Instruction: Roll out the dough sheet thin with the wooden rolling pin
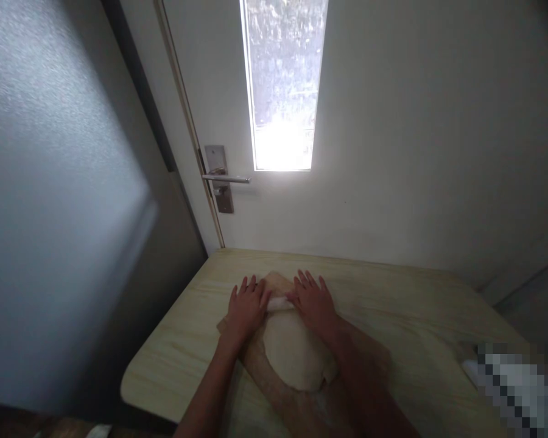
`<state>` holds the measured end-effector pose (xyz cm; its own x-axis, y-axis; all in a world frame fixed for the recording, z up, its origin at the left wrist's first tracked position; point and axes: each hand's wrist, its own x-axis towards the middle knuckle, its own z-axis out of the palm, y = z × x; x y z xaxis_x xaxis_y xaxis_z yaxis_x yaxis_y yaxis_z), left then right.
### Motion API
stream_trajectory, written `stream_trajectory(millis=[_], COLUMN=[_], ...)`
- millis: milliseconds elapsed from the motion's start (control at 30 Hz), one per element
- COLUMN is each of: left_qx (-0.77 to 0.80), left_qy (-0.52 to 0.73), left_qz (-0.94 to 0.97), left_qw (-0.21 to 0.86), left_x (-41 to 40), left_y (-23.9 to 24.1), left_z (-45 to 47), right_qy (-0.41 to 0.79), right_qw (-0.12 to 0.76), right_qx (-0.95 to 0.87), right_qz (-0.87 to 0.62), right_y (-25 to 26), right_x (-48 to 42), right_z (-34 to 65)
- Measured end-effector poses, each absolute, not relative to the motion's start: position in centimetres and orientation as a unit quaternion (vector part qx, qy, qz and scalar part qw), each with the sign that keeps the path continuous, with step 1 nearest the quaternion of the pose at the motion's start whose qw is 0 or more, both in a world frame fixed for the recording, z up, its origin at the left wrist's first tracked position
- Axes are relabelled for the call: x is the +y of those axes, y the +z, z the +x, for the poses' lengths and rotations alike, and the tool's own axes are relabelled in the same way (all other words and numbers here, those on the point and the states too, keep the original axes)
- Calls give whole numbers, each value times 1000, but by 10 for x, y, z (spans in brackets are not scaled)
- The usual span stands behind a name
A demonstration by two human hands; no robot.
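A narrow, brightly lit pane (287, 79) sits in a pale door (402, 140) beyond a wooden table (173, 347).

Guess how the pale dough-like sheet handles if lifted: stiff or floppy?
Probably floppy: the pale sheet lies spread flat, its outline rounded and soft-looking. It might tear near the notch at its lower right edge. Unlikely to tip or roll, being flat.

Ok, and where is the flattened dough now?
Low in the head view, near the middle: the flattened dough lies on a brown work surface on the wooden table, just nearer the wearer than the left hand and right hand.
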<state>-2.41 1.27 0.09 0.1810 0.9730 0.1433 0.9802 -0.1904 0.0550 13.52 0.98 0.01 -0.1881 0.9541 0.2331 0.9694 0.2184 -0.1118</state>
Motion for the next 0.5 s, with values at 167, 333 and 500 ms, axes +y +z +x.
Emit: stream_trajectory(millis=[167, 333, 500], left_qx=[-627, -596, -555], left_qy=[-97, -142, -169], left_qz=[-772, -790, -812], left_qw=[24, 35, 60], left_x=[-2, -54, -75], left_y=[-2, -13, -23], left_z=[-25, -35, -44], right_qy=[-37, -87, -76], right_qw=[139, 198, 204], right_qx=[-779, -782, -809], right_qz=[-610, -584, -547], right_y=[-3, -21, -27], right_x=[-7, -61, -82], right_z=[137, 145, 156])
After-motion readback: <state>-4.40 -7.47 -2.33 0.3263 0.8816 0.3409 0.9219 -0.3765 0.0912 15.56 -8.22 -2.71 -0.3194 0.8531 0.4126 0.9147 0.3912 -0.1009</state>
